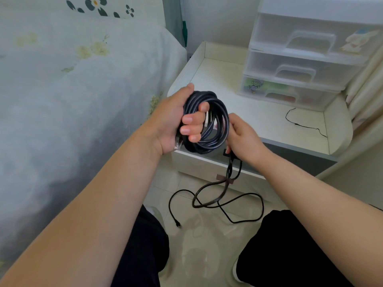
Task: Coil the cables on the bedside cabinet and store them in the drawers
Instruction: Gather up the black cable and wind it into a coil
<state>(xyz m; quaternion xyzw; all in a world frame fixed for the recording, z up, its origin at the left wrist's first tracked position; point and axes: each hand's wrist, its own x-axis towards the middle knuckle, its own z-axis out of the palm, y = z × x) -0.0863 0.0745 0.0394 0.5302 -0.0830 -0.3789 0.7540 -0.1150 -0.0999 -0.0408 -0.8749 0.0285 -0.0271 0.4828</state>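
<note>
A thick black cable [215,139] is wound into a coil of several loops in front of the white bedside cabinet [259,119]. My left hand [176,123] grips the coil's left side, fingers through the loops. My right hand [242,137] pinches the coil's right side, where the loose tail [217,195] drops to the floor and ends in a small plug. A thin black cable [300,125] lies on the cabinet top to the right. A translucent plastic unit of three drawers [300,71], all shut, stands at the cabinet's back right.
A bed with a pale floral cover [72,90] fills the left side. The cabinet's own drawer front with a handle [223,179] is below my hands. My knees in dark trousers frame the tiled floor [199,235].
</note>
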